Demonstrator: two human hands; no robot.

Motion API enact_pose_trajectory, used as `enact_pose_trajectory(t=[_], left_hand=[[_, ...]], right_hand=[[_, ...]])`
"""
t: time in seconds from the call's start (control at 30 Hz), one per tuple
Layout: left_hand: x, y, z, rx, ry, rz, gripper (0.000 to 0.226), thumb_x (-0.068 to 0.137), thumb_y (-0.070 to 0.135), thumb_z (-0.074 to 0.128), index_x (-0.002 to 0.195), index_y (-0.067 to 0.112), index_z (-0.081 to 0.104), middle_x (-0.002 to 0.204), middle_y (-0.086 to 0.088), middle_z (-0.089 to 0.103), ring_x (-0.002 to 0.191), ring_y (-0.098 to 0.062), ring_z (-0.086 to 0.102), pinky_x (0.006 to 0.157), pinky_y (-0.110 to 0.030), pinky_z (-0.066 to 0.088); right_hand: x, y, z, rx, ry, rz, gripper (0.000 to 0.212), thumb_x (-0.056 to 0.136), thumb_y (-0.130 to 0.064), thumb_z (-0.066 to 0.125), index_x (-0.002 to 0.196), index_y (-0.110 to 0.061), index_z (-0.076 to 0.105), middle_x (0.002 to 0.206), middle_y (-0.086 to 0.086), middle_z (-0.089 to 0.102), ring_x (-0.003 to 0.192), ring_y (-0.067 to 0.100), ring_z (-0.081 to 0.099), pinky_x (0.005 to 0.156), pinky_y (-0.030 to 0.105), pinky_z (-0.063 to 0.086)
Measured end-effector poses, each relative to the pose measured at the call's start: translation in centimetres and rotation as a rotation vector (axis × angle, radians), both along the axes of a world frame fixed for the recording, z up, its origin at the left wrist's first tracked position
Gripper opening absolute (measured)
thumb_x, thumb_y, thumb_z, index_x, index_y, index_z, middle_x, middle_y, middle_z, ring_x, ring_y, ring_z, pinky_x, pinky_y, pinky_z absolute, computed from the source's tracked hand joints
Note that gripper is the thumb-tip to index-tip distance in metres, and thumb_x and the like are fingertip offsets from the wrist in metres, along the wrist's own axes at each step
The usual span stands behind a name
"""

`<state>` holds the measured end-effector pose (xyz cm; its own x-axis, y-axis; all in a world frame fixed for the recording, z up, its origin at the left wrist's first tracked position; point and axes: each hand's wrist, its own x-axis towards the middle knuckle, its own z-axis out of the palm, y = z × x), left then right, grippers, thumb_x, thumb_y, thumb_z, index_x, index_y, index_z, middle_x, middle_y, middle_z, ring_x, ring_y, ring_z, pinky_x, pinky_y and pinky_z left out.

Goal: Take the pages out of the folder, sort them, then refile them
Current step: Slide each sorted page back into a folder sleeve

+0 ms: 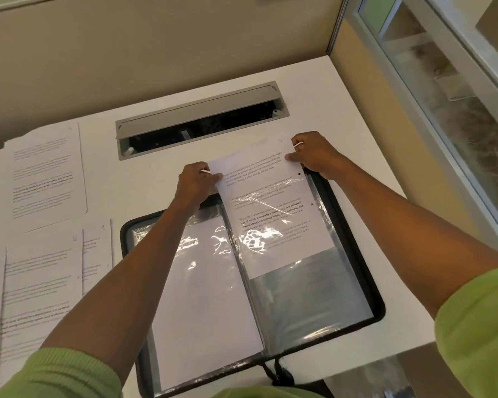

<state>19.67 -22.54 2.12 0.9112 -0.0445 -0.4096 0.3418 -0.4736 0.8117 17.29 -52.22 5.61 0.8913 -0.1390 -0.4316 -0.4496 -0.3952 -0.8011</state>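
Pinching the far left corner of a printed page (270, 202) between thumb and curled fingers, the left grip (196, 182) is holding that sheet narrowly. The right grip (314, 155) is doing the same at the far right corner, thumb lying on the paper's face. Both forearms are reaching forward over the open folder (123, 237), and green cuffs (69, 374) are showing at the near edge of the view.

The page is sitting partway inside the clear sleeve (305, 297) on the folder's right half. Its near portion is lying under the glossy plastic, while its far portion is sticking out past the sleeve's mouth and the folder's far rim. A dark punch hole is showing near its right edge. The sleeve's near part is looking grey, with no paper behind it.

On the folder's left half, a blank white sheet (207, 282) is lying in another shiny pocket. A black zip pull (282, 374) is hanging at the folder's near edge.

The folder is lying flat on the white table (357, 116). To its left, one printed loose page (46, 173) is lying alone farther away, and several overlapping pages (41, 282) are lying nearer. Beyond the folder, a grey cable tray (202, 119) is standing open in the tabletop, dark inside.
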Motion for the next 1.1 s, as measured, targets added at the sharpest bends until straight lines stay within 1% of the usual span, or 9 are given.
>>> enact_pose_trajectory(t=[0.1, 0.17, 0.27, 0.4, 0.53, 0.7, 0.83, 0.97, 1.1], left_hand=[[-0.5, 0.4, -0.4, 0.043, -0.012, -0.035, 0.014, 0.094, 0.02, 0.078, 0.1, 0.01, 0.071, 0.101, -0.007, 0.076, 0.09, -0.024, 0.073, 0.067, -0.025, 0.051], [-1.0, 0.7, -0.8, 0.077, -0.019, -0.082, 0.017, 0.092, 0.022, 0.08, 0.101, 0.01, 0.072, 0.093, -0.003, 0.076, 0.078, -0.014, 0.072, 0.064, -0.021, 0.048], [-1.5, 1.0, -1.7, 0.154, -0.026, -0.172, 0.02, 0.09, 0.026, 0.082, 0.096, 0.011, 0.072, 0.074, 0.004, 0.07, 0.057, -0.003, 0.059, 0.061, -0.021, 0.045], [-1.3, 0.8, -1.9, 0.174, -0.071, -0.163, 0.031, 0.086, 0.044, 0.081, 0.105, 0.02, 0.074, 0.076, 0.005, 0.068, 0.068, -0.015, 0.06, 0.074, -0.035, 0.048], [-1.2, 0.2, -1.3, 0.151, -0.174, -0.141, 0.015, 0.091, 0.036, 0.078, 0.1, 0.025, 0.074, 0.074, 0.005, 0.065, 0.068, -0.014, 0.058, 0.074, -0.035, 0.05], [-2.2, 0.1, -1.8, 0.212, -0.151, -0.246, 0.012, 0.088, 0.035, 0.08, 0.095, 0.029, 0.072, 0.073, 0.008, 0.068, 0.071, -0.014, 0.063, 0.088, -0.047, 0.056], [-3.3, -0.2, -1.8, 0.348, -0.215, -0.361, 0.017, 0.091, 0.041, 0.077, 0.1, 0.027, 0.071, 0.079, 0.012, 0.066, 0.082, -0.019, 0.064, 0.098, -0.045, 0.045], [-3.4, -0.3, -1.3, 0.284, -0.266, -0.415, 0.025, 0.085, 0.045, 0.084, 0.097, 0.028, 0.07, 0.088, 0.015, 0.068, 0.084, -0.008, 0.06, 0.088, -0.037, 0.026], [-3.0, -0.7, -1.0, 0.287, -0.278, -0.5, 0.029, 0.084, 0.043, 0.085, 0.105, 0.029, 0.071, 0.096, 0.01, 0.073, 0.096, -0.013, 0.062, 0.091, -0.037, 0.023]], right_hand=[[-0.2, -0.4, 0.1, -0.026, 0.019, 0.059, 0.011, 0.089, -0.004, 0.076, 0.095, -0.007, 0.067, 0.088, 0.006, 0.071, 0.071, 0.014, 0.067, 0.058, 0.022, 0.054], [-0.4, -0.9, 0.1, -0.059, 0.046, 0.14, 0.018, 0.087, -0.001, 0.077, 0.084, -0.015, 0.066, 0.078, 0.0, 0.067, 0.064, 0.008, 0.065, 0.057, 0.019, 0.052], [-0.6, -1.5, -0.2, -0.117, 0.101, 0.273, 0.02, 0.084, -0.001, 0.079, 0.094, -0.016, 0.071, 0.085, -0.002, 0.071, 0.076, 0.015, 0.069, 0.068, 0.024, 0.055], [-0.6, -1.1, -0.4, -0.054, -0.004, 0.189, 0.023, 0.086, -0.013, 0.081, 0.107, -0.011, 0.071, 0.096, 0.006, 0.075, 0.086, 0.023, 0.072, 0.076, 0.039, 0.062], [-0.1, -0.9, -0.4, -0.101, -0.062, 0.182, 0.019, 0.09, -0.015, 0.078, 0.107, -0.014, 0.072, 0.092, 0.008, 0.073, 0.086, 0.028, 0.071, 0.077, 0.044, 0.061], [-0.6, -2.0, -0.2, -0.178, 0.018, 0.371, 0.015, 0.088, -0.011, 0.079, 0.102, -0.012, 0.074, 0.099, 0.008, 0.074, 0.09, 0.025, 0.071, 0.079, 0.039, 0.06], [-1.2, -2.1, 0.2, -0.257, 0.033, 0.521, 0.018, 0.087, -0.014, 0.081, 0.102, -0.012, 0.074, 0.101, 0.001, 0.071, 0.086, 0.016, 0.065, 0.072, 0.025, 0.05], [-1.6, -1.3, 0.6, -0.277, -0.047, 0.57, 0.037, 0.08, -0.017, 0.087, 0.112, -0.019, 0.068, 0.107, -0.005, 0.064, 0.094, 0.011, 0.061, 0.073, 0.021, 0.051], [-1.8, -0.7, 0.6, -0.412, -0.06, 0.705, 0.039, 0.082, -0.013, 0.084, 0.117, -0.018, 0.066, 0.108, 0.001, 0.062, 0.095, 0.017, 0.057, 0.076, 0.029, 0.048]])
